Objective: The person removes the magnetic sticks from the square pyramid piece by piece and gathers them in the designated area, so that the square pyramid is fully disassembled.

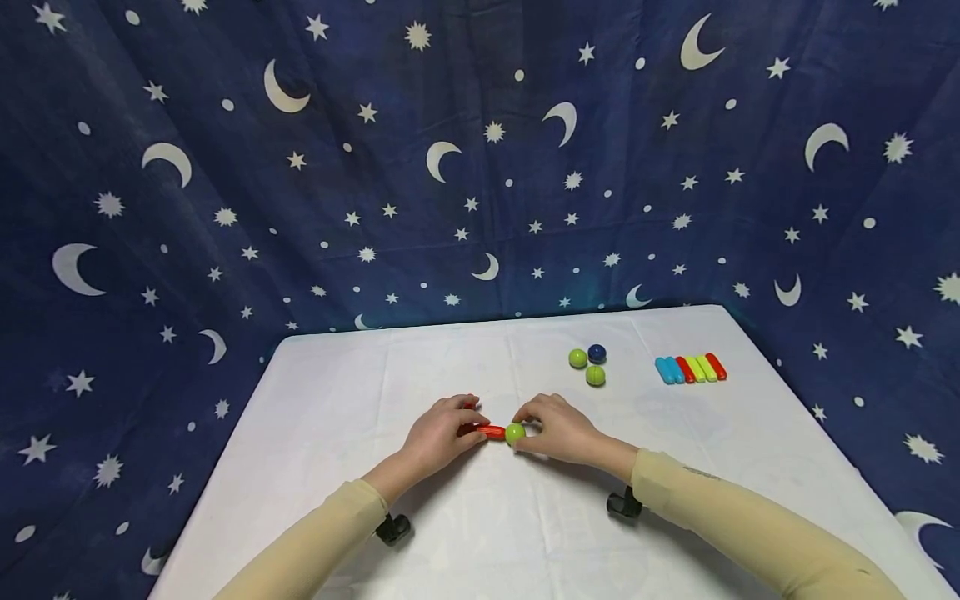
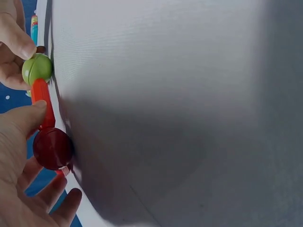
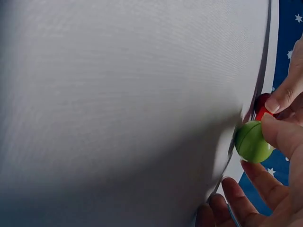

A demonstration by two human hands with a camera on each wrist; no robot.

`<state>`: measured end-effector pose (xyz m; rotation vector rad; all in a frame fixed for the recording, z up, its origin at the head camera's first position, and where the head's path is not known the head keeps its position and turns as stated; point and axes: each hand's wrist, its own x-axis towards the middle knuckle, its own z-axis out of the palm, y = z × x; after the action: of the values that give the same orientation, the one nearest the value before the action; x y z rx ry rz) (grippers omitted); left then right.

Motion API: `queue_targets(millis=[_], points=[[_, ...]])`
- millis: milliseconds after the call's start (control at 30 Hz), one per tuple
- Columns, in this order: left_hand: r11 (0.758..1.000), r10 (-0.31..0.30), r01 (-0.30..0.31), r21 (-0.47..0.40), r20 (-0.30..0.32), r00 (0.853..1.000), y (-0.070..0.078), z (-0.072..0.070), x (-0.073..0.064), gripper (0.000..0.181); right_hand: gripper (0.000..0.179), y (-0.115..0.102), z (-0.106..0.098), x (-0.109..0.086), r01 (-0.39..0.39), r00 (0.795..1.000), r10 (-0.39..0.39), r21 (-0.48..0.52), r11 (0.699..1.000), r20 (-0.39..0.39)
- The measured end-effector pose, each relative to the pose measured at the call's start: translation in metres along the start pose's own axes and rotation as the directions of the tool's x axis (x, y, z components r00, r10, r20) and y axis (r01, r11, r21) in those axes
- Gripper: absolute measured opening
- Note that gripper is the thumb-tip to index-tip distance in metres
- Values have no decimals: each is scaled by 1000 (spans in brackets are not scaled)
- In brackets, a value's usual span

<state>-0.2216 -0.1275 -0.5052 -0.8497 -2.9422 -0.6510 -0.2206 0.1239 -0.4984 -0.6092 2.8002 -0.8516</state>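
Observation:
My left hand (image 1: pixel 441 433) pinches a short red stick (image 1: pixel 492 432) between thumb and fingers, low over the table. A dark red ball (image 2: pixel 53 148) joins the near end of that stick in the left wrist view, and part of another red piece (image 2: pixel 63 171) shows beyond it, mostly hidden by the fingers. At the stick's other end a green ball (image 1: pixel 514 433) touches it. My right hand (image 1: pixel 561 429) holds this green ball between thumb and fingers, as the right wrist view also shows (image 3: pixel 253 142).
Two green balls (image 1: pixel 577 358) and a dark blue ball (image 1: pixel 597 353) sit together farther back on the white table (image 1: pixel 360 375). To their right lies a row of several blue, red and yellow-green sticks (image 1: pixel 690 369). A dark blue cloth (image 1: pixel 480 167) with moons and stars hangs behind.

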Motion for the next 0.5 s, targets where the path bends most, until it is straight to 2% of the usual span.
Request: queue_targets(millis=[267,500], points=[[1000,4,-4,-22,-3,1000,1,0,2,21,27,1,-1,-2,49,999,-48,-54,997,27],[1000,3,-4,26,23,1000,5,3,6,19,23,1,-6,-3,89,992,-84,-52,995,90]])
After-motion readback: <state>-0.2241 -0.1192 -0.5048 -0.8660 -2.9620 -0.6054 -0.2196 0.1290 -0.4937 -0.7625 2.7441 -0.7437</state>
